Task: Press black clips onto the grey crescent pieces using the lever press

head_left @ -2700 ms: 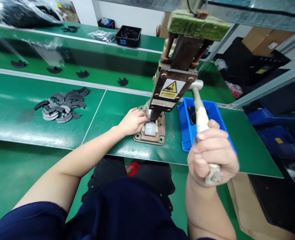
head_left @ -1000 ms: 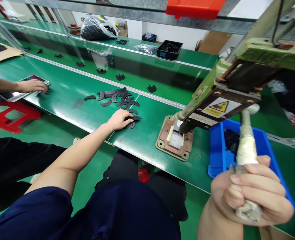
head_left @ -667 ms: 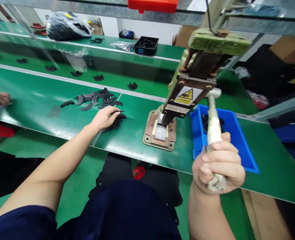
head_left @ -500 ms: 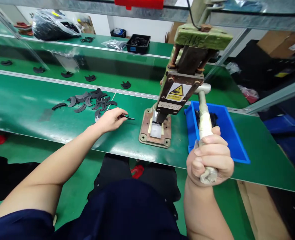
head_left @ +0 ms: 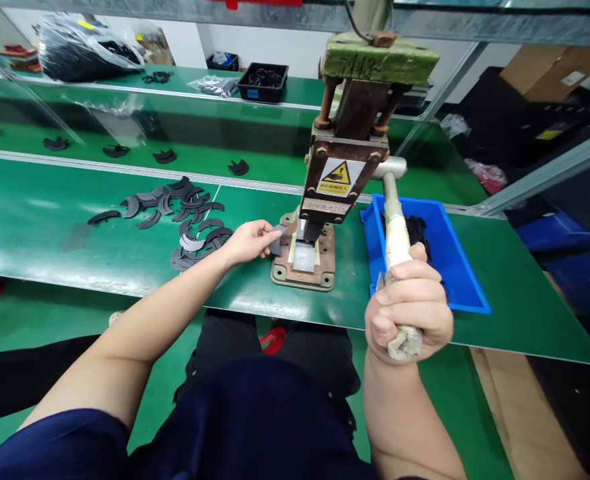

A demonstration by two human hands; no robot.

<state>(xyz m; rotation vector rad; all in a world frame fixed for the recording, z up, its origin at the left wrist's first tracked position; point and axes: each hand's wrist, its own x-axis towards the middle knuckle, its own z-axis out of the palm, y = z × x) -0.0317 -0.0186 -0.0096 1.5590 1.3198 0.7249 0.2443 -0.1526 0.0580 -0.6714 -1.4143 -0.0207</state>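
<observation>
A green hand press [head_left: 347,160] stands on a rusty base plate [head_left: 305,263] in front of me. My right hand [head_left: 407,307] is wrapped around the press's taped lever handle [head_left: 395,233], which slopes down toward me. My left hand [head_left: 249,241] pinches a dark grey curved flat piece [head_left: 277,239] and holds it at the left edge of the base plate, just short of the pale die block [head_left: 305,257] under the ram. A loose pile of the same curved pieces [head_left: 185,213] lies on the green bench to the left of my hand.
A blue bin [head_left: 425,253] with black parts sits right of the press, behind the lever. Single curved pieces [head_left: 237,167] lie spaced along the belt behind. A black tray [head_left: 263,81] and plastic bags [head_left: 75,43] stand on the far shelf.
My left hand picked one curved piece from the pile and carried it right to the press base. My right hand kept its grip on the lever throughout.
</observation>
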